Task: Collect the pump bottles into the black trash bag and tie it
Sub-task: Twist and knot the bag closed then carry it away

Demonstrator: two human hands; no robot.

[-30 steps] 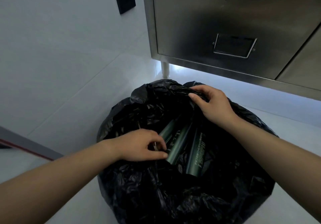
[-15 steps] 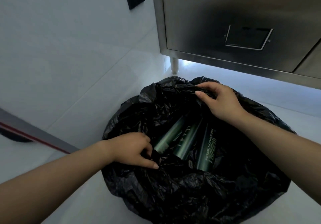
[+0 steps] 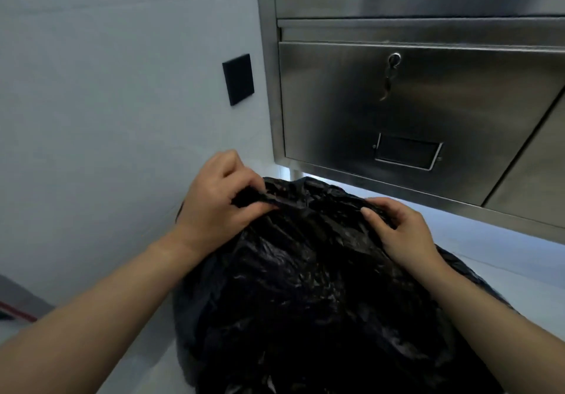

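Hands gather the top of a black trash bag [image 3: 321, 296] on the floor below a stainless steel cabinet [image 3: 428, 103]. Left hand [image 3: 220, 198] pinches a bunched fold; right hand [image 3: 400, 228] grips the crumpled edge. Pump bottles are hidden.

Dim, cool indoor light, bright strip glowing beneath the steel cabinet [image 3: 412, 103], soft sheen on its brushed door, faint glints on the black trash bag [image 3: 321, 286], wide-angle bending at edges, slight softness
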